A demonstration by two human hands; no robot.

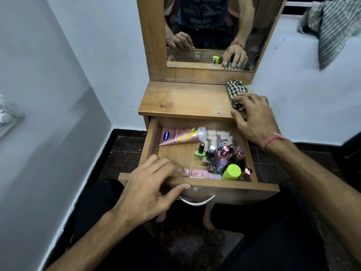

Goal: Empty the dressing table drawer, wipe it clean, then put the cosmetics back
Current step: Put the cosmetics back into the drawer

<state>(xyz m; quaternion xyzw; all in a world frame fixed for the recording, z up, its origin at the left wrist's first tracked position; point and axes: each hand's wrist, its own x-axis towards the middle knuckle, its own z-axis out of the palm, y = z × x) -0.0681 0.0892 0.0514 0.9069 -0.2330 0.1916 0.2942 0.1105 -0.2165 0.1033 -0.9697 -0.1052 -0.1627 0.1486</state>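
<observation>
Against the pale blue wall stands a small brown wooden dressing table (pixel 183 100) with an upright framed mirror (pixel 209 32) at its back. Its single wooden drawer (pixel 252 189) is pulled fully out, with a curved silver metal handle (pixel 197 201) on the front panel. Inside, along the back wall, lies a pink squeeze tube with a blue oval label and a white cap (pixel 181 136), and beside it a flat clear plastic packet (pixel 220 136). A tight cluster of small nail polish bottles and lip tubes (pixel 224 156) fills the right half, along with a round lime-green cap (pixel 231 171) near the front right corner. A smaller pink tube with a white cap (pixel 203 174) lies along the front wall.

On the tabletop's right rear corner sits a crumpled green-and-white checked cloth (pixel 235 89). The right hand (pixel 254 118) rests on it with fingers spread and flat. The left hand (pixel 150 186) reaches over the drawer's front edge; its fingertips seem to touch the smaller tube's end, though whether they pinch it is unclear.
</observation>
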